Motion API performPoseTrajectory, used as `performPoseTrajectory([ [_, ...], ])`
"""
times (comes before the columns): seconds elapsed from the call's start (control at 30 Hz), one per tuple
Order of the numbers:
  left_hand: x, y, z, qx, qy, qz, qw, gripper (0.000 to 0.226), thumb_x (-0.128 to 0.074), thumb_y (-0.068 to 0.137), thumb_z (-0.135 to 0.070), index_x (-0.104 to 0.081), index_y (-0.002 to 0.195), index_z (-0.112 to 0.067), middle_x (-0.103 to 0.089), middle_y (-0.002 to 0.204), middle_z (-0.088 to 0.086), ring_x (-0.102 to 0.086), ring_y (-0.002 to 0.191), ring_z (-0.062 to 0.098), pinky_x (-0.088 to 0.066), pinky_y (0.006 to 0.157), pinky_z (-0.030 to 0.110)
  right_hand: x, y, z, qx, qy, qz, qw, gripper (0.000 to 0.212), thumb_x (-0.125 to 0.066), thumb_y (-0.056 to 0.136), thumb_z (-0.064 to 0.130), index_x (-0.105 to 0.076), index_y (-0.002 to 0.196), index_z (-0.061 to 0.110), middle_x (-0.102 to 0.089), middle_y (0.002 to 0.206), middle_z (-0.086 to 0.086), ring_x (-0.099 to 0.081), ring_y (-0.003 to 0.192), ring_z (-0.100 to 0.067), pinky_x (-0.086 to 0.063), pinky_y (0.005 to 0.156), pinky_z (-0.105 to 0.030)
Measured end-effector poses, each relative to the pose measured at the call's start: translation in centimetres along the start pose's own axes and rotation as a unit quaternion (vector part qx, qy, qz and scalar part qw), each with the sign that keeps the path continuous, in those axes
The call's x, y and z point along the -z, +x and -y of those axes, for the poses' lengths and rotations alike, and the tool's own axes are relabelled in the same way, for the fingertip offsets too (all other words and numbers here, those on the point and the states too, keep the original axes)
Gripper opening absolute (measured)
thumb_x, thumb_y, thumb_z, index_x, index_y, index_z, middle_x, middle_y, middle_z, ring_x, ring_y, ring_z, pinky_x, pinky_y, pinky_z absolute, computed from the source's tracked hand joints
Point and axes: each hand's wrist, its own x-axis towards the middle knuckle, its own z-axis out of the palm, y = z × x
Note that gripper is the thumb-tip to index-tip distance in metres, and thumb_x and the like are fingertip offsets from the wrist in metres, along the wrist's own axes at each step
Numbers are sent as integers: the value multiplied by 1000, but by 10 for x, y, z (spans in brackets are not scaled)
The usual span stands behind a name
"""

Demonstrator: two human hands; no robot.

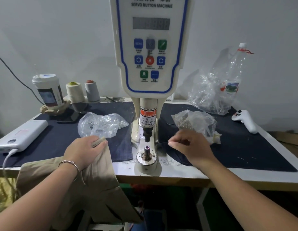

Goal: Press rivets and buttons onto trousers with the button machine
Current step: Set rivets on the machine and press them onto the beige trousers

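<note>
— Beige trousers (95, 180) hang over the desk (178, 174) front edge, creased. Who holds them?
— Left hand (85, 150), fingers clamped on the fabric, left of the button machine (150, 64). Right hand (190, 145) hovers, fingers curled; I cannot tell if it pinches something.

1. The button machine (150, 47) stands mid-table, its punch (147, 135) hanging above the lower post (147, 150).
2. The left hand (85, 150) grips a fold of the beige trousers (98, 184), which drape over the table's front edge.
3. The right hand (189, 145) hovers right of the post, fingers curled, perhaps pinching something small.
4. Two plastic bags (101, 124) (195, 121) flank the machine.
</note>
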Motion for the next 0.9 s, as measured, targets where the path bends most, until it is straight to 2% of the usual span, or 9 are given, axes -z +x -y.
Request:
performPoseTrajectory([
  [0.07, 0, 0, 0, 0, 3, 0, 1000, 48, -55, 93, -47, -50, 59, -14, -59, 55, -1, -56, 60, 20, -39, 55, 34, -14, 5, 20, 19, 43, 19, 999, 21, -79, 76, 15, -71, 65, 31, -68, 75, 13, -58, 66, -5, -45, 62, -12],
  [0.13, 0, 0, 0, 0, 3, -5, 1000, 49, -55, 93, -47, -47, 56, -15, -57, 54, -1, -54, 59, 19, -35, 52, 32, -25, 8, 29, 23, 77, 46, 996, 12, -81, 75, 14, -73, 72, 22, -68, 78, 5, -58, 67, -17, -47, 61, -21],
  [0.23, -1, 0, 2, 0, 1, -8, 1000, 49, -55, 92, -47, -45, 55, -16, -56, 53, -1, -54, 58, 19, -33, 52, 31, -32, 10, 31, 16, 103, 75, 992, 18, -80, 76, 11, -71, 71, 26, -66, 81, 0, -55, 68, -18, -48, 66, -31],
  [0.4, -2, 3, 4, 5, -4, -4, 1000, 48, -55, 92, -49, -52, 59, -14, -59, 56, -1, -56, 59, 18, -39, 53, 32, -34, 11, 29, 14, 100, 83, 991, 24, -82, 74, 16, -71, 66, 36, -65, 81, 5, -55, 66, -4, -45, 62, -21],
  [0.5, -3, 2, 6, 6, -6, -5, 1000, 48, -55, 91, -50, -52, 59, -14, -59, 56, -2, -56, 59, 18, -38, 52, 31, -36, 14, 29, 0, 101, 80, 992, 22, -82, 74, 18, -69, 67, 34, -63, 75, 2, -55, 62, -5, -44, 59, -23],
  [0.63, -3, 3, 5, 10, -7, -1, 1000, 48, -55, 92, -50, -54, 61, -13, -60, 57, -1, -56, 60, 19, -40, 55, 32, -35, 16, 32, -5, 90, 99, 991, 20, -82, 74, 17, -69, 67, 30, -59, 71, 4, -50, 56, -2, -40, 58, -17],
  [0.8, -5, 3, 5, 10, -5, -11, 1000, 49, -56, 91, -49, -50, 60, -11, -58, 55, -1, -55, 60, 20, -36, 53, 31, -29, 17, 38, 14, 51, 102, 993, 29, -84, 72, 16, -63, 64, 34, -58, 64, 25, -50, 49, 3, -36, 50, -7],
  [0.9, -5, 3, 6, 10, -8, -12, 1000, 49, -56, 91, -49, -48, 58, -13, -57, 55, -1, -54, 59, 20, -35, 52, 31, -28, 16, 37, 14, 39, 102, 994, 26, -84, 73, 18, -64, 65, 33, -61, 68, 25, -52, 54, 2, -39, 53, -9],
])
